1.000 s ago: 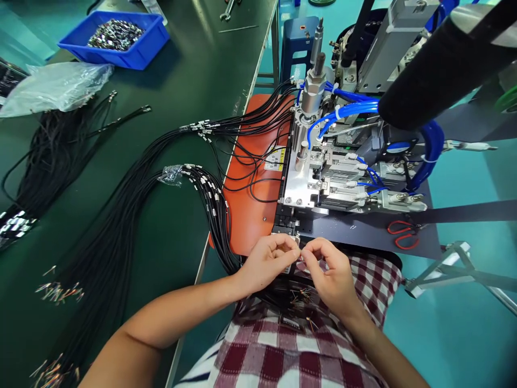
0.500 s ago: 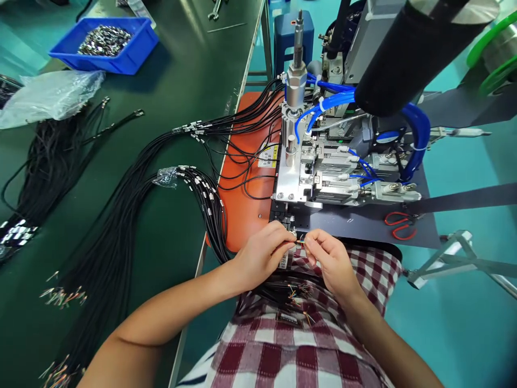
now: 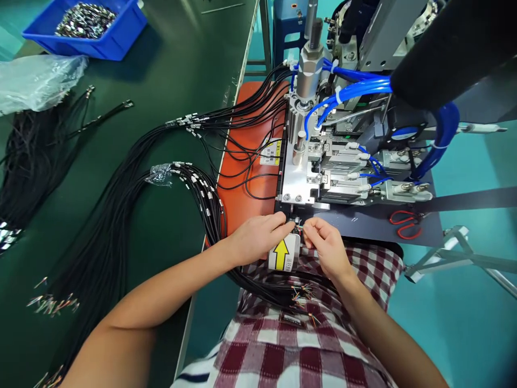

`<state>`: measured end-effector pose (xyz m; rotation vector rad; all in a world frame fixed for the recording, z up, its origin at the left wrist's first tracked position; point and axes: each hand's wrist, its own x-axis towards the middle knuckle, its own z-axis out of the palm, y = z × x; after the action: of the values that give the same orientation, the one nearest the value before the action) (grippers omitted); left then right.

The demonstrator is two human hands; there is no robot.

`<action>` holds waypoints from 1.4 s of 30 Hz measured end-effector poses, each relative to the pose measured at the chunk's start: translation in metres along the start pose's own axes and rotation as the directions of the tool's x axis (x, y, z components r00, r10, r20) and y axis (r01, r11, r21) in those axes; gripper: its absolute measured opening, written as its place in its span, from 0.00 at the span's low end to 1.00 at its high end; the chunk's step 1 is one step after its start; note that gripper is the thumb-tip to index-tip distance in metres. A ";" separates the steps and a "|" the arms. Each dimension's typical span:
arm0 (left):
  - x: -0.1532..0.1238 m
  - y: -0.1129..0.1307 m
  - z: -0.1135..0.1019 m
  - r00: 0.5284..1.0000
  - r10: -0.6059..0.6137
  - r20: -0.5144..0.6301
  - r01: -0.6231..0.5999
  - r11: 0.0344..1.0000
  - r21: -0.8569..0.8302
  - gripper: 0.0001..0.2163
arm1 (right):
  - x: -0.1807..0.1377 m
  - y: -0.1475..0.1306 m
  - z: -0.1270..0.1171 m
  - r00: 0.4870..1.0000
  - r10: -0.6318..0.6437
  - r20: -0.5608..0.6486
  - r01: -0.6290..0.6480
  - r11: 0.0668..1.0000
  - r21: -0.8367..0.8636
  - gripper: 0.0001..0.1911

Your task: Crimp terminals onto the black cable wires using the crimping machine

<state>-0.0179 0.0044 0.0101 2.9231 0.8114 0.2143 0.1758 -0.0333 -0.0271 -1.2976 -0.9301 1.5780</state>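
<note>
1. Step in hand: the person is apparently lining up thin, colour-insulated wire ends (image 3: 300,228) with a small silver metal fixture (image 3: 298,220) at the near edge of the silver, metal-plated machine (image 3: 299,186).
2. Right hand (image 3: 323,237): thumb and forefinger are pinching the wire ends, which are sitting just beside the left fingertips; the strands are too small to count.
3. Left hand (image 3: 260,234): it is lying palm down, its fingers reaching to the fixture; whether it is grasping anything cannot be told, its underside being hidden.
4. A white plate with a yellow arrow (image 3: 281,254) is showing just below the left hand.
5. A bundle of round black cables (image 3: 258,285) is lying across the maroon-and-white checked fabric (image 3: 278,345) on the lap.
6. Next move: the posture is seemingly calling for steady, precise fingertip placement, with strands ordered and separate.
</note>
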 end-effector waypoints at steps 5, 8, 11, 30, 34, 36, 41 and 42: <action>0.003 -0.006 0.002 0.998 -0.060 -0.013 0.060 0.998 -0.017 0.12 | 0.009 -0.003 0.003 1.000 0.000 -0.021 -0.001 0.998 -0.055 0.12; 0.003 -0.007 0.003 0.999 -0.032 -0.010 0.031 0.999 -0.014 0.13 | 0.011 -0.007 0.004 0.999 -0.001 -0.034 -0.002 0.997 -0.084 0.12; 0.004 -0.007 0.002 1.000 -0.030 0.004 0.030 1.000 -0.001 0.12 | 0.013 -0.008 0.003 0.999 0.007 -0.038 -0.010 0.995 -0.098 0.12; 0.007 -0.004 0.004 0.994 -0.077 0.072 0.074 0.997 0.039 0.15 | 0.015 -0.005 0.002 0.998 0.036 -0.056 -0.041 0.995 -0.096 0.13; 0.008 -0.003 0.003 0.993 -0.085 0.086 0.081 0.995 0.054 0.14 | 0.015 -0.005 0.002 0.997 0.025 -0.076 -0.035 0.991 -0.133 0.13; 0.007 -0.003 0.003 0.993 -0.083 0.089 0.078 0.995 0.063 0.14 | 0.014 -0.004 0.003 0.996 0.006 -0.089 -0.020 0.987 -0.157 0.12; 0.007 -0.003 0.002 0.992 -0.071 0.103 0.065 0.996 0.065 0.15 | 0.012 -0.001 0.004 0.993 -0.037 -0.110 0.014 0.979 -0.205 0.10; 0.007 -0.003 0.002 0.992 -0.073 0.105 0.066 0.996 0.066 0.15 | 0.012 0.000 0.003 0.993 -0.042 -0.110 0.019 0.978 -0.206 0.10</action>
<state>-0.0133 0.0105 0.0090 2.9273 0.9174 0.0266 0.1715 -0.0224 -0.0305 -1.4931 -1.0561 1.3968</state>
